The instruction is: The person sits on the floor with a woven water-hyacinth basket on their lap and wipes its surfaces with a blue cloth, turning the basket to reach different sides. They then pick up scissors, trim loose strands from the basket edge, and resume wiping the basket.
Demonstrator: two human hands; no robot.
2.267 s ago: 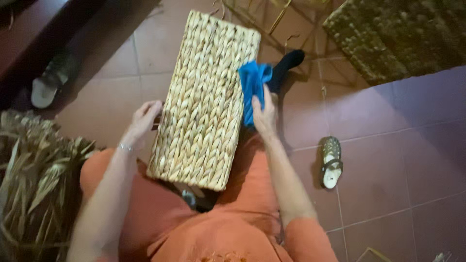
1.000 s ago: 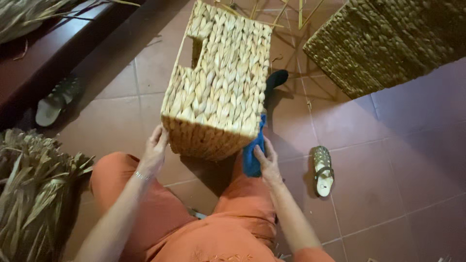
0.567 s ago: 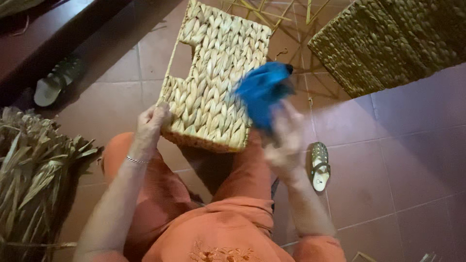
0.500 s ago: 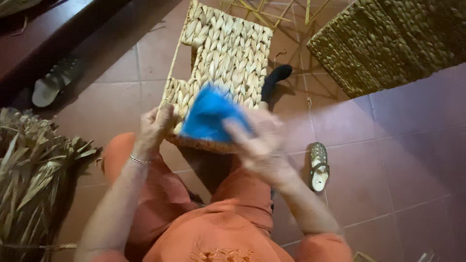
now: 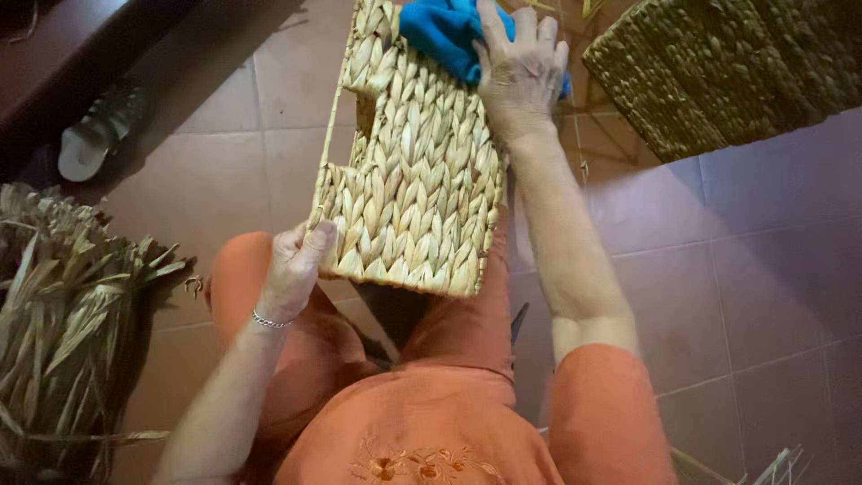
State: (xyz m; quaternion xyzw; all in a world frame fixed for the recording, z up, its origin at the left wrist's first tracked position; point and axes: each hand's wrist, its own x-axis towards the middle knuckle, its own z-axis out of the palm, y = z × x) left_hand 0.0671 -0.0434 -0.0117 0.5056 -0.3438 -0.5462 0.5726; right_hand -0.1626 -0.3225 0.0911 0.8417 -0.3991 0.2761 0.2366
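**Two hands on a woven basket, one pressing a blue cloth**

The right hand [image 5: 521, 67] lies flat with its fingers spread, palm down on a blue cloth [image 5: 444, 31], pressing it against the far end of a woven basket [image 5: 417, 171]. The cloth is bunched under the palm and shows on both sides of the hand, mostly toward the left. The fingers are not curled around the cloth; they rest on top of it.

The left hand [image 5: 296, 269] grips the near left corner of the basket, thumb over the woven face and the other fingers hidden behind the edge. A thin bracelet [image 5: 269, 321] circles that wrist.

The basket is rectangular, plaited from pale dried leaf, and rests tilted on the person's lap, its near end above the knees and its far end reaching to the top of the view. A rectangular handle cut-out shows in its left side. The person wears orange clothing [image 5: 422, 440] with a small embroidered motif at the chest.

Beyond the basket, at the upper right, stands a second woven basket [image 5: 727, 72], darker and greenish, well apart from the hands. A bundle of dried leaves [image 5: 63, 314] lies on the left, near the left knee. Farther up on the left a sandal [image 5: 94, 139] sits on the reddish tiled floor [image 5: 718, 269], beside a dark step.
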